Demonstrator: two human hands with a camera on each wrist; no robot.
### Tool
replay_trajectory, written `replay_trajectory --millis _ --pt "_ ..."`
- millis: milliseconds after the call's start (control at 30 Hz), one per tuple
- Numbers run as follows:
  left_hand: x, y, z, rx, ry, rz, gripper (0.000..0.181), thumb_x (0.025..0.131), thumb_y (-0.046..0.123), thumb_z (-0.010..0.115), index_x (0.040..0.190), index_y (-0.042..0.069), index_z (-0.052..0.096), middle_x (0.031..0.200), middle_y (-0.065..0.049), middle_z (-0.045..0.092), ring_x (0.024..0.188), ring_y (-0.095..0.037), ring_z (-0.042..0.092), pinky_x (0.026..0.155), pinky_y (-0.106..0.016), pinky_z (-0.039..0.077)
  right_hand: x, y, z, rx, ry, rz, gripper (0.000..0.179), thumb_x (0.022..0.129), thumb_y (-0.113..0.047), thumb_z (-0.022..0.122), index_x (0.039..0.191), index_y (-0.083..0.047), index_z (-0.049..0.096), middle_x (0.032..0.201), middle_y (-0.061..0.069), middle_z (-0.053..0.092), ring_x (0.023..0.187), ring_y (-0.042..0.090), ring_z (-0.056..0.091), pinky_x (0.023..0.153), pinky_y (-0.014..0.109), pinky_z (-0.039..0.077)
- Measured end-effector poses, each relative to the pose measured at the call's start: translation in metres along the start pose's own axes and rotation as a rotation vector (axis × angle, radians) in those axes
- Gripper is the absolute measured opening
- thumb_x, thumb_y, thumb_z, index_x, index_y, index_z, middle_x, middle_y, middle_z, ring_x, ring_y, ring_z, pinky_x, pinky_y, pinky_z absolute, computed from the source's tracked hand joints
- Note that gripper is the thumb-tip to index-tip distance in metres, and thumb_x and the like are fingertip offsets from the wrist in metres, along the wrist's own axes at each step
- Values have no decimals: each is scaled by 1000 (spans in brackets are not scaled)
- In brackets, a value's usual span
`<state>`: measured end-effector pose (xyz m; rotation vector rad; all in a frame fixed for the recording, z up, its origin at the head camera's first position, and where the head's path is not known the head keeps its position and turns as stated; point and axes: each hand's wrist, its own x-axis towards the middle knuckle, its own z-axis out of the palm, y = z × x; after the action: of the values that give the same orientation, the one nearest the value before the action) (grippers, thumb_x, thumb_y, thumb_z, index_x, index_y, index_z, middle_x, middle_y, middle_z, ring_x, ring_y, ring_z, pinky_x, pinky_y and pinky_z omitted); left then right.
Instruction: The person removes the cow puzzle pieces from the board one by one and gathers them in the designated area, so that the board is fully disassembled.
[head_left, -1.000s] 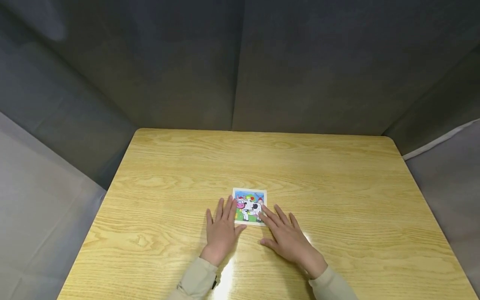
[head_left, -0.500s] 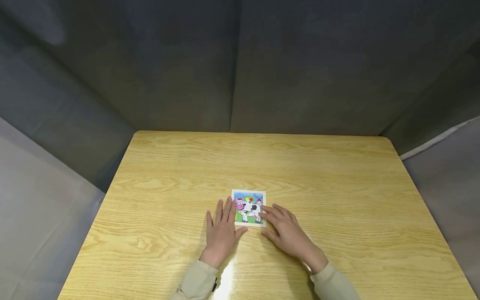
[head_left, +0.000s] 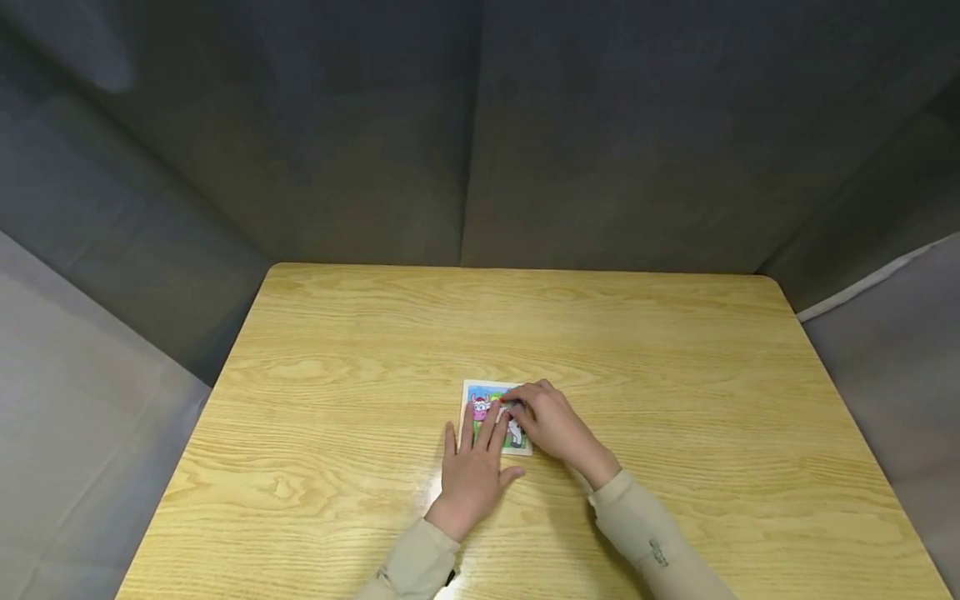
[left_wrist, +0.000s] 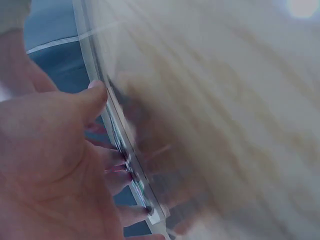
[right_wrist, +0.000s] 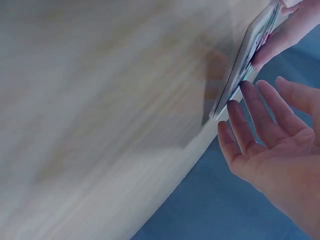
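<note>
A small cow picture puzzle (head_left: 468, 387) in a white frame lies on the wooden table, its jigsaw outlines faintly visible. Across its lower left, the fingers of my left hand (head_left: 470, 482) rest spread and straight, with the thumb out past the near edge. My right hand (head_left: 555, 423) reaches over the right side with bent fingers, fingertips by the red spot in the picture. From the right wrist, the puzzle (right_wrist: 245, 52) shows edge-on, with the right hand's loosely curved fingers (right_wrist: 260, 117) at its surface and nothing between thumb and forefinger. Both hands hide much of the picture.
The wood-grained table (head_left: 337, 333) extends around the puzzle on all sides. Dark grey curtains (head_left: 360, 133) stand behind it, and lighter cloth panels (head_left: 75, 400) hang at the sides.
My left hand has slid rightward onto the picture from its left edge. My right hand has moved up and over the right part, its fingers bending more. The puzzle stays nearly in place.
</note>
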<state>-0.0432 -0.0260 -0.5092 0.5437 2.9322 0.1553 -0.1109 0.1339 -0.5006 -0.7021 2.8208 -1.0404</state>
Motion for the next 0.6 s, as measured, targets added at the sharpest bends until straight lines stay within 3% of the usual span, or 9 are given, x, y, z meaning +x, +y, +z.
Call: replay_trajectory --millis 333,600 --pt "2 0 4 -17 -30 3 81 96 59 46 157 11 23 163 -4 14 148 -37 5 115 -55 19 40 -6 15 81 -44 84 20 93 1 62 111 -2 71 108 7 70 100 22 58 90 42 49" --pt "3 -1 2 12 -37 -9 78 95 60 46 155 13 31 160 -4 25 148 -36 7 116 -52 19 60 -12 27 69 -37 68 16 92 4 59 98 -3 72 95 6 71 89 20 61 84 39 51"
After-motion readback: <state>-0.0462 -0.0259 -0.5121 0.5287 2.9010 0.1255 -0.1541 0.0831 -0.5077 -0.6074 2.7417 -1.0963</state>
